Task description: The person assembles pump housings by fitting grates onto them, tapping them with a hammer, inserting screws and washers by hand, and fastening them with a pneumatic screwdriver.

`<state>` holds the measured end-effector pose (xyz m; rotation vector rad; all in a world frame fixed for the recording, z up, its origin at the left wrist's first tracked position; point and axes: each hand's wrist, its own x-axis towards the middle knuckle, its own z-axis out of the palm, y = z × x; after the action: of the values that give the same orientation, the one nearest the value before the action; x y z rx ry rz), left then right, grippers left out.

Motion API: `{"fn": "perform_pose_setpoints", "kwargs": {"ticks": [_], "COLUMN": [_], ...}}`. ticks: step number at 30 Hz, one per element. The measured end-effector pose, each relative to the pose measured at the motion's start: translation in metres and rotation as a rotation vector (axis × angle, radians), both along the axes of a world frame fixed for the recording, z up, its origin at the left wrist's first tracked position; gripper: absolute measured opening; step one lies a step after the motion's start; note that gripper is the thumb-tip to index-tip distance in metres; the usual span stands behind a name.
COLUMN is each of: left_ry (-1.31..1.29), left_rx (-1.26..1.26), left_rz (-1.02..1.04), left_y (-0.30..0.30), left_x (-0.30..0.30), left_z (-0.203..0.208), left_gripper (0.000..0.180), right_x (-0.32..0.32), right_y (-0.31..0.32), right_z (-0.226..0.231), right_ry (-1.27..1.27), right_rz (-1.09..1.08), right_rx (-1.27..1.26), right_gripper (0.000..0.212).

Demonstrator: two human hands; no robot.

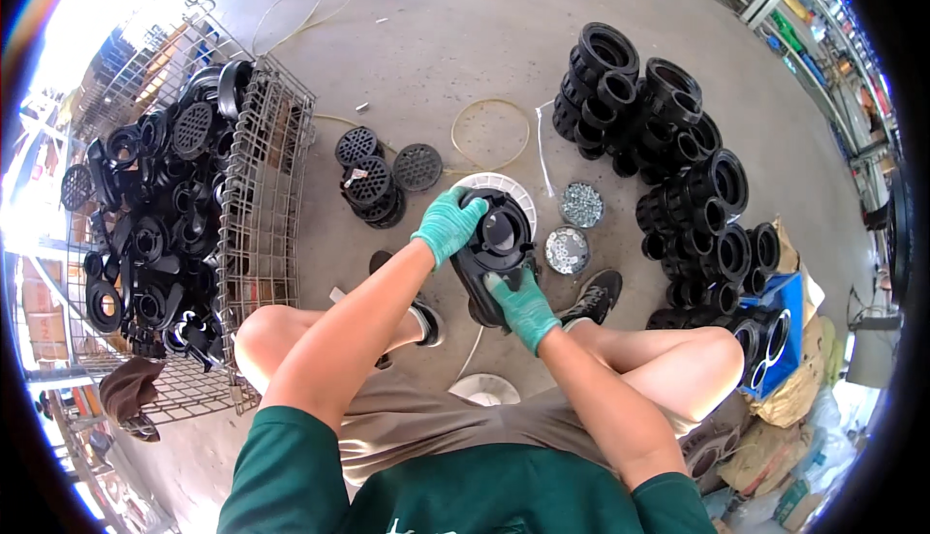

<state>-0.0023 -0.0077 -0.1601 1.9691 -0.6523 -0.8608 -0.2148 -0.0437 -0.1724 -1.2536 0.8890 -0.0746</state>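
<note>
A black plastic housing (473, 265) with a round opening is held between my hands, tilted over a white slatted round thing (524, 197). My left hand (449, 226), in a green glove, is closed on its upper left edge. Its lower right edge is gripped by my right hand (525, 309), gloved alike. Just right of the housing stands a round tin of small metal hardware (582, 204). Below that tin is another tin holding whitish ring-shaped pieces (567, 250). Beyond my left hand lie a black perforated disc (418, 167) and a stack of similar discs (370, 185).
At left, a wire cage (262, 195) is heaped with black plastic parts (150, 234). Black ring-shaped fittings (668, 93) stand in stacks on the right, near a blue crate (796, 306). Thin pale tubing (491, 134) loops on the floor. My shoes (597, 294) flank the work spot.
</note>
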Motion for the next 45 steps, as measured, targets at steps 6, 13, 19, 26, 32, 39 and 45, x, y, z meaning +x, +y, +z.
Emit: {"fn": "perform_pose_setpoints", "kwargs": {"ticks": [6,13,19,26,32,39,45], "left_ry": [-0.380,-0.081,-0.083,-0.185,-0.185,-0.575,-0.762], "left_rx": [0.216,-0.051,0.120,0.418,0.394,0.341,0.650], "left_rz": [-0.002,0.058,0.137,0.036,-0.101,0.095,-0.266], "left_y": [-0.015,0.006,0.023,0.029,0.027,0.051,-0.005], "left_x": [0.009,0.012,0.002,-0.001,0.021,0.120,0.154], "left_z": [-0.047,-0.074,-0.066,-0.022,-0.011,-0.107,-0.126], "left_gripper": [0.044,0.055,0.057,0.061,0.054,0.064,0.099], "right_x": [0.015,0.007,0.002,-0.004,-0.003,0.011,-0.001], "right_y": [0.001,-0.008,-0.011,-0.025,-0.045,-0.107,-0.148], "right_z": [-0.017,-0.030,-0.074,-0.079,-0.035,0.139,0.148], "right_ry": [0.257,0.161,-0.048,-0.029,0.170,0.212,0.385], "right_rz": [0.060,-0.001,-0.155,-0.054,0.085,0.693,0.889], "right_rx": [-0.381,-0.224,-0.166,-0.229,-0.173,-0.940,-0.766], "right_gripper": [0.084,0.078,0.065,0.059,0.059,0.043,0.029]}}
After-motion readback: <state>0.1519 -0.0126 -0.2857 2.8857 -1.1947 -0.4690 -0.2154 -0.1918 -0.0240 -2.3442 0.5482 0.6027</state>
